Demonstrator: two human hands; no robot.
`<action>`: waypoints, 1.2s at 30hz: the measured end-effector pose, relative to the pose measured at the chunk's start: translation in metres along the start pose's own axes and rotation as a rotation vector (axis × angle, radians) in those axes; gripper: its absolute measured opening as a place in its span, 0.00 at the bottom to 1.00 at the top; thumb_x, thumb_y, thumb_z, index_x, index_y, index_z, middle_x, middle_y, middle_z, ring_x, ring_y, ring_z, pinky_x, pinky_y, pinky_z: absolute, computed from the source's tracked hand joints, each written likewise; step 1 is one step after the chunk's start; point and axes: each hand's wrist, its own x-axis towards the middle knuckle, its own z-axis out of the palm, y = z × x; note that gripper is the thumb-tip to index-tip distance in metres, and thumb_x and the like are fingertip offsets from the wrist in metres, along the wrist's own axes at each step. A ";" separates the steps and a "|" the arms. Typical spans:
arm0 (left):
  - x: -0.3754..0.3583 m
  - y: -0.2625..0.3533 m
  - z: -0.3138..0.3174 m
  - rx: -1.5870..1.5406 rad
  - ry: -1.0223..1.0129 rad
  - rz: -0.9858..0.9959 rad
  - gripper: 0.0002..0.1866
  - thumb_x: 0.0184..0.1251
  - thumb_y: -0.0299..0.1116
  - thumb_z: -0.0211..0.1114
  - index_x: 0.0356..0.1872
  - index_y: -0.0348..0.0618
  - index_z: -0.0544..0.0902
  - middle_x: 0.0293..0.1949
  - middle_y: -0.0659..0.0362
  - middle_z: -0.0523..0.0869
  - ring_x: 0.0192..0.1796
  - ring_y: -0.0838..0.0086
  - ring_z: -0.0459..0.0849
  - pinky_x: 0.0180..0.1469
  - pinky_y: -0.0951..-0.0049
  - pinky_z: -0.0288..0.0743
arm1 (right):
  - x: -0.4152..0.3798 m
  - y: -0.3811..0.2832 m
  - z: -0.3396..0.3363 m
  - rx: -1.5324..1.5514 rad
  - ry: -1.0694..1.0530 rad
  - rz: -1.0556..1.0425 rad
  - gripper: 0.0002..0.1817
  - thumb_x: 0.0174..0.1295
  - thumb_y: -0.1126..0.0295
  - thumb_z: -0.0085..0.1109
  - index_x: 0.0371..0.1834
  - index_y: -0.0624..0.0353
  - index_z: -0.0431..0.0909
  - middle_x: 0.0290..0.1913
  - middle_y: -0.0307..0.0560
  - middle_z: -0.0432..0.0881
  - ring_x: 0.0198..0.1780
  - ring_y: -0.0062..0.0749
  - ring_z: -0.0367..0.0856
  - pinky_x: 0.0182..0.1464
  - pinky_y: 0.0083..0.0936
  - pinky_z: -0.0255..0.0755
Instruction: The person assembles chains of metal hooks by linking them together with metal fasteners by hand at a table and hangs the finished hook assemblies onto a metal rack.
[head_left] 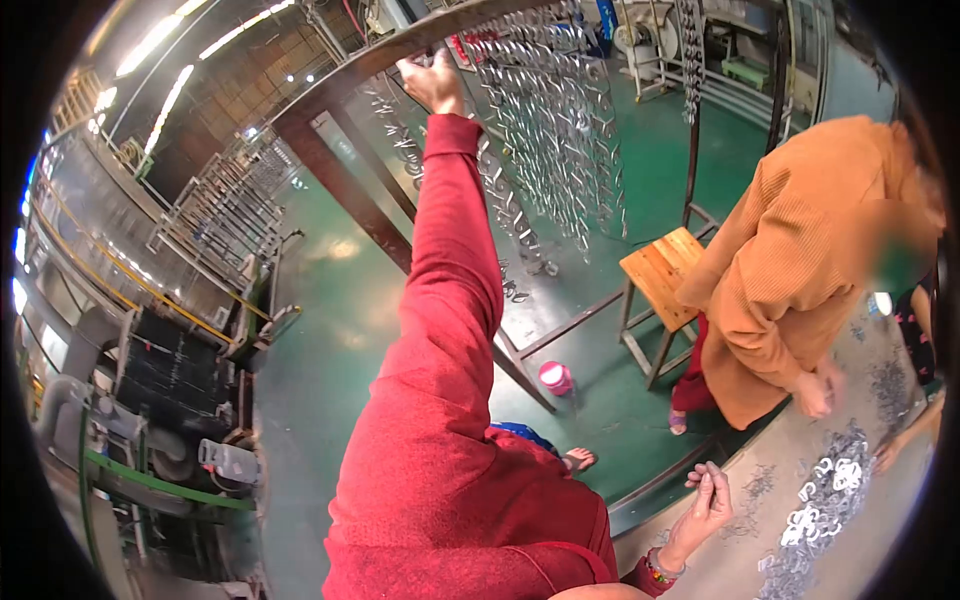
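My left hand [434,82] is raised at the end of an outstretched red sleeve, its fingers closed close under the dark metal bar [375,52] of a rack. What is between those fingers is hidden. Just below it hangs a strand of shiny metal links [402,140]. To its right, many more linked metal strands [555,120] hang in rows. My right hand [704,508], with a beaded bracelet at the wrist, hovers palm up by the table edge. Its fingers are curled in, and anything inside cannot be made out. A pile of loose metal pieces [825,510] lies on the table [650,550] beyond it.
A person in an orange coat [790,250] leans over the table at right, beside a wooden stool [662,266]. Another person's hand [888,455] reaches in at the far right. A pink bucket [555,378] sits on the green floor near the rack's leg. Machinery [170,375] lines the left.
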 end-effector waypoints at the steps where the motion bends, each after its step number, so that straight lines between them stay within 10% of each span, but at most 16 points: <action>1: 0.002 -0.007 0.004 -0.007 0.009 -0.060 0.23 0.38 0.28 0.78 0.37 0.36 0.77 0.34 0.49 0.83 0.38 0.59 0.81 0.46 0.64 0.72 | -0.005 0.007 0.003 0.001 -0.007 0.025 0.08 0.64 0.79 0.49 0.38 0.70 0.78 0.34 0.46 0.79 0.32 0.25 0.75 0.35 0.20 0.70; 13: 0.056 -0.045 0.043 0.251 0.001 0.007 0.26 0.40 0.29 0.75 0.40 0.24 0.76 0.40 0.39 0.82 0.43 0.48 0.82 0.51 0.59 0.73 | 0.010 0.065 0.026 -0.114 0.030 0.288 0.09 0.64 0.78 0.48 0.42 0.69 0.78 0.33 0.46 0.79 0.33 0.24 0.74 0.36 0.20 0.68; 28: 0.077 -0.099 0.060 0.478 0.064 0.099 0.22 0.44 0.23 0.73 0.39 0.33 0.70 0.35 0.43 0.80 0.39 0.51 0.83 0.45 0.57 0.76 | 0.016 0.064 0.016 0.084 0.220 0.311 0.07 0.64 0.80 0.48 0.40 0.70 0.77 0.34 0.48 0.79 0.33 0.25 0.73 0.36 0.21 0.68; 32: 0.044 -0.050 0.039 0.619 0.057 0.064 0.27 0.44 0.32 0.76 0.41 0.32 0.69 0.49 0.36 0.71 0.59 0.45 0.68 0.56 0.49 0.66 | 0.005 0.056 0.008 0.103 0.244 0.302 0.08 0.64 0.81 0.48 0.41 0.71 0.76 0.35 0.48 0.79 0.34 0.25 0.73 0.37 0.21 0.68; 36: -0.029 -0.054 0.049 0.362 0.359 0.113 0.30 0.47 0.42 0.76 0.43 0.34 0.69 0.47 0.44 0.69 0.53 0.53 0.67 0.58 0.53 0.63 | -0.002 0.053 -0.020 0.052 0.259 0.272 0.10 0.64 0.79 0.48 0.46 0.71 0.76 0.37 0.48 0.79 0.35 0.25 0.75 0.39 0.22 0.70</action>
